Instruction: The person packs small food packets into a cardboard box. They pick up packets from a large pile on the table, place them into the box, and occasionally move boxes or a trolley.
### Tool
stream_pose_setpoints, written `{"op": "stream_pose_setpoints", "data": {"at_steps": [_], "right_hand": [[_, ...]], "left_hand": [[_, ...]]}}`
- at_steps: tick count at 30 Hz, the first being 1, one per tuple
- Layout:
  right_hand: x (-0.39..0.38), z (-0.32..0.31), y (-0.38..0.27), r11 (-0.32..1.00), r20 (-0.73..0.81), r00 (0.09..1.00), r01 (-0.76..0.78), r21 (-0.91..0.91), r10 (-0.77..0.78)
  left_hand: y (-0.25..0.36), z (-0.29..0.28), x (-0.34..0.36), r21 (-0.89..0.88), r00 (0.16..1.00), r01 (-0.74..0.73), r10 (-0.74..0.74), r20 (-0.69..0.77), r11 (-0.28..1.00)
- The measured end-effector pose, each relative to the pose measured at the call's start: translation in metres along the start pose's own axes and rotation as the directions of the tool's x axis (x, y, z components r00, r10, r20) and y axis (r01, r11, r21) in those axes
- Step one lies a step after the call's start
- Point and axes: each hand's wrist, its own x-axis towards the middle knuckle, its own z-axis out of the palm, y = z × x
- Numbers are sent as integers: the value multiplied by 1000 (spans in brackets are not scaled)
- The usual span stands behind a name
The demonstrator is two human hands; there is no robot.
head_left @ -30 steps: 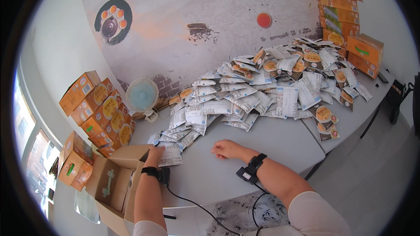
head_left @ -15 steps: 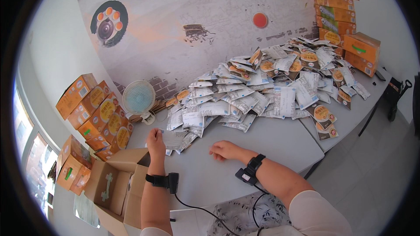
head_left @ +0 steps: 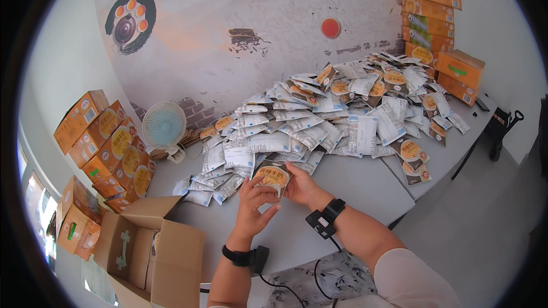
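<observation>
Over the grey table, just in front of the heap of flat sealed packets, a brown packet with a round orange-yellow picture is held up between the two hands. The right hand pinches its right edge, thumb near the upper corner, the other fingers largely hidden. The left hand is at its lower left, fingers slightly spread and bent across the front, thumb standing apart; whether those fingertips press on it, I cannot tell. To the left stands an open cardboard box, with a small fan and stacked orange cartons beyond.
</observation>
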Motion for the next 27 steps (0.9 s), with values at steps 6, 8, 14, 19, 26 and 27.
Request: {"op": "stream_pose_setpoints", "data": {"at_steps": [6, 8, 14, 19, 26, 27], "right_hand": [[5, -7, 7, 997, -130, 991, -27, -69, 18], [3, -2, 4, 997, -137, 990, -32, -70, 22], [3, -4, 5, 996, -165, 986, -42, -75, 29], [5, -5, 4, 1000, -173, 984, 30, -7, -31], [1, 0, 2, 995, 10, 996, -91, -37, 91], [0, -1, 3, 991, 41, 992, -120, -56, 122]], "left_hand": [[-54, 10, -31, -563, 753, 380, -599, -272, 734], [-68, 17, -35, -702, 626, 428, -747, -224, 569], [-63, 16, -35, -764, 435, 644, -838, 330, 34], [-68, 23, -40, -781, 504, 624, -772, 387, 16], [-90, 26, -52, -900, 502, 431, -844, 187, 57], [-92, 25, -53, -904, 513, 421, -841, 170, 74]]}}
